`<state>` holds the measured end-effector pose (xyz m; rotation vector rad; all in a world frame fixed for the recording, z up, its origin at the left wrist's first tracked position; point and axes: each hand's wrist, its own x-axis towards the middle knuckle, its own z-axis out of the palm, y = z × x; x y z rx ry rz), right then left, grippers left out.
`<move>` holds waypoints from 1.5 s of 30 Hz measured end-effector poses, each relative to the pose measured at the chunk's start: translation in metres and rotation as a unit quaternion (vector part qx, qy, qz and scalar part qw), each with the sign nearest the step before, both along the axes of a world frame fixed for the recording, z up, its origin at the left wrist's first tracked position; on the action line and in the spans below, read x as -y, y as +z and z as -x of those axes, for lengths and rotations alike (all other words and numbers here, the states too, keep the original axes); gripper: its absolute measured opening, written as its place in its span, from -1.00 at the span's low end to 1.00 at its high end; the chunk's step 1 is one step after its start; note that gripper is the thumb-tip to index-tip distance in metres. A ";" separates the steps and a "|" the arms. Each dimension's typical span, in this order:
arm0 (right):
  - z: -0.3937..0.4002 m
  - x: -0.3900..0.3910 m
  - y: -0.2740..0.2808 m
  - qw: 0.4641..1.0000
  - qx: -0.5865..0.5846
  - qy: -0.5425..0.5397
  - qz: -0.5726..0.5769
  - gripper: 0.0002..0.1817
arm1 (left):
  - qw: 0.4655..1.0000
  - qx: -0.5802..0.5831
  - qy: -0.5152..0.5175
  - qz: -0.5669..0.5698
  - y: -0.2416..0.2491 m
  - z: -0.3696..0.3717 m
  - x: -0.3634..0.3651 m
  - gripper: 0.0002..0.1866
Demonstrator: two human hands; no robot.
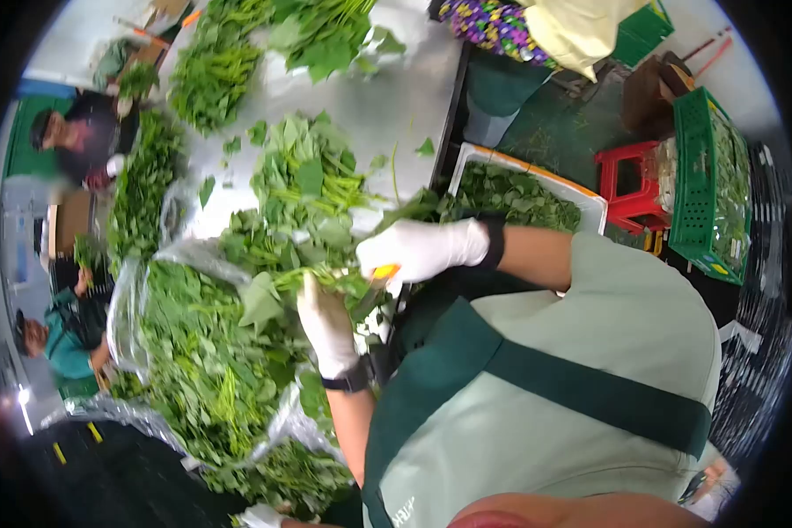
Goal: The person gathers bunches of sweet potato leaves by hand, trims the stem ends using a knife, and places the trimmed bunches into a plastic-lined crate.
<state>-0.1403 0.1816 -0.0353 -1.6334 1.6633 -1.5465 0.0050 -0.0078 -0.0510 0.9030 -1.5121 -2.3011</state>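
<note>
My right hand, in a white glove, is closed around something with an orange handle; its blade, if any, is hidden. Just beside it, my left hand, gloved too, pinches the stems of a bunch of leafy greens. Both hands are close together over the table's near edge. Beyond them a pile of loose leafy greens lies with its pale stems toward my right hand. By my left hand, a large heap of greens spills over clear plastic.
The metal table carries more bunches of greens. A white box of greens stands to my right, near a red stool and a green crate. Co-workers stand across the table; another person's gloved hand shows nearby.
</note>
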 end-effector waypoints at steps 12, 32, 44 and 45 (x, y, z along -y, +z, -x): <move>0.001 0.013 0.023 0.984 0.038 -0.159 -0.068 -0.75 | 0.985 0.006 0.046 0.163 0.043 0.017 -0.029 -0.83; 0.015 0.025 0.011 0.926 0.245 0.094 -0.270 -0.73 | 0.996 -0.033 0.071 0.048 0.028 -0.005 -0.010 -0.78; -0.012 0.060 0.018 0.984 0.029 -0.115 -0.135 -0.67 | 0.979 0.028 -0.093 0.179 0.055 0.001 -0.040 -0.33; -0.012 0.060 0.017 0.984 0.030 -0.113 -0.136 -0.67 | 0.979 0.030 -0.092 0.179 0.056 0.001 -0.040 -0.33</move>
